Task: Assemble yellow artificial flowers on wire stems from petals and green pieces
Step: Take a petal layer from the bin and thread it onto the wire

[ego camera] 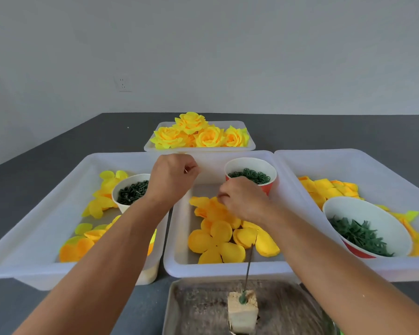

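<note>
Flowers [198, 132]: several finished in far tray [248, 147]. My left hand [171, 176] pinches thin wire; right hand [242, 198] pinching petals [215, 238] in middle tray. I judge current flower barely begun.

My two forearms are bare from wrist to elbow, no sleeves in view; my left hand [171, 176] and right hand [242, 198] wear no gloves, rings or watch.

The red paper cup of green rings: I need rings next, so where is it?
In the head view, the red paper cup of green rings stands at the far right corner of the middle white plastic tray, just beyond the right hand.
</note>
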